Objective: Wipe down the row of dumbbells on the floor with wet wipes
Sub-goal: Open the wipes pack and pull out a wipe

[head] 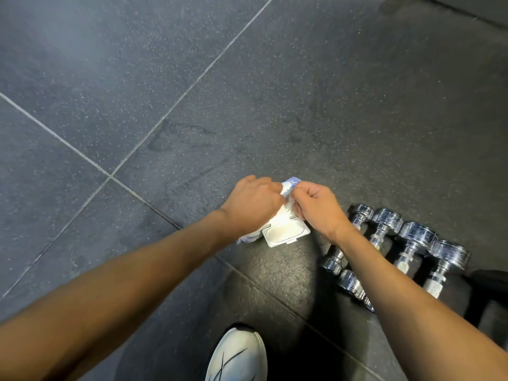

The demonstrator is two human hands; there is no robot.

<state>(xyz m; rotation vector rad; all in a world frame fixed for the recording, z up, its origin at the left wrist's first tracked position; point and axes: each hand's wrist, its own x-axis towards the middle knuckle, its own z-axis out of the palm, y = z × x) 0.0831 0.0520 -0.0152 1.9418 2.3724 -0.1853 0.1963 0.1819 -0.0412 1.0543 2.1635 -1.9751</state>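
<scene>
Left hand [251,206] grips the pack [280,224], whose lid [287,235] is flipped open. The right hand [319,209], close against the left, pinches at the pack's opening with curled fingers, and no wipe is visibly drawn. The dumbbells [395,243] lie in a row on the floor [137,105] just right of the right hand, untouched; wiping appears not yet begun, so the whole row is judged to remain.

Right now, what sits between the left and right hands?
The wet wipes pack: the left hand grips it and the right hand pinches at its top. Shown in the head view.
</scene>
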